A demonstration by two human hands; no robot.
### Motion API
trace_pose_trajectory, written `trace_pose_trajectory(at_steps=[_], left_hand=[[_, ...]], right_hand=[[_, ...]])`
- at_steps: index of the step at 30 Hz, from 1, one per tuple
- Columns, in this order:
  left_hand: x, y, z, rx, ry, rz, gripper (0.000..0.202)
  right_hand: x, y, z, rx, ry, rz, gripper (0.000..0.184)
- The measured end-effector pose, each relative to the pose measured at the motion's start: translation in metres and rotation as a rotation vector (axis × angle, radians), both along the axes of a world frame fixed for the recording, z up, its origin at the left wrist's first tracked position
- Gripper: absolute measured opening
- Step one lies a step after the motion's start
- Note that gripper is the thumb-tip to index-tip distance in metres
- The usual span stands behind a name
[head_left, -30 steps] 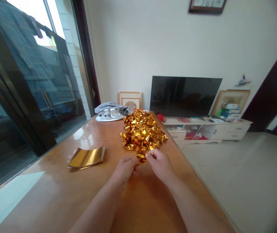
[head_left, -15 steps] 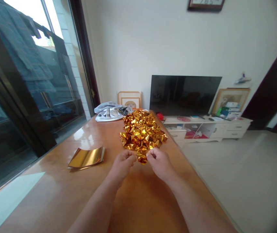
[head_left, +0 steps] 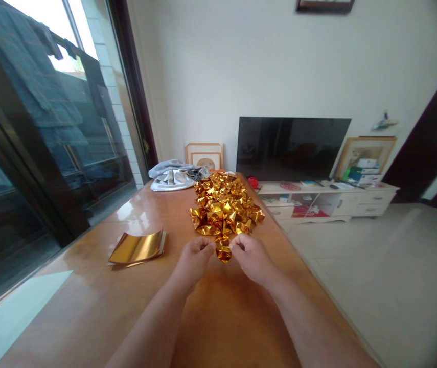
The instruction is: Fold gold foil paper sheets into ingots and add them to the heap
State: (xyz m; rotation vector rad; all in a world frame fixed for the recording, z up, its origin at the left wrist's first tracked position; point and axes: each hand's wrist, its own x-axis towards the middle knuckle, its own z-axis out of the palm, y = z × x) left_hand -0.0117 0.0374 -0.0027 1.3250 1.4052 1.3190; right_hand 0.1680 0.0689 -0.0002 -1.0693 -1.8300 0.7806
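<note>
Between my two hands, a folded gold foil paper piece (head_left: 223,249) is pinched at its sides just above the table. My left hand (head_left: 197,255) has thumb and fingertips closed on its left edge. On the opposite edge, my right hand (head_left: 251,254) grips with thumb and forefinger. Right behind it lies a heap of folded gold foil pieces (head_left: 224,204), shiny and many-cornered. Off to the left of my left hand rests a stack of flat gold foil sheets (head_left: 137,248), its top sheet slightly curled.
The brown wooden table (head_left: 210,327) carries a pale sheet (head_left: 22,312) at the near left and a bundle of grey cloth (head_left: 174,176) at the far end. Beyond stand a television (head_left: 291,148) and a white cabinet (head_left: 341,207). A glass door (head_left: 49,128) runs along the left.
Both hands keep their hold and stay almost in place. The foil piece between them looks slightly wider and fuller in shape. The view has tilted down a little.
</note>
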Motion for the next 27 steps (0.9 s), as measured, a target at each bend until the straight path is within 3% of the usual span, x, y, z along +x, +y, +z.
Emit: trace_pose_trajectory(at_steps=[6, 14, 27], left_hand=[[0.0004, -0.0015, 0.0026, -0.049, -0.092, -0.066, 0.024], [0.0028, -0.0029, 0.0069, -0.063, -0.135, -0.06, 0.022], [0.0069, -0.0048, 0.0083, -0.004, 0.049, 0.037, 0.022]], right_hand=[[0.0018, 0.0022, 0.0003, -0.057, 0.036, 0.049, 0.014], [0.0025, 0.0035, 0.0016, -0.089, 0.057, 0.047, 0.015], [0.0068, 0.0073, 0.0041, -0.096, 0.067, -0.044, 0.016]])
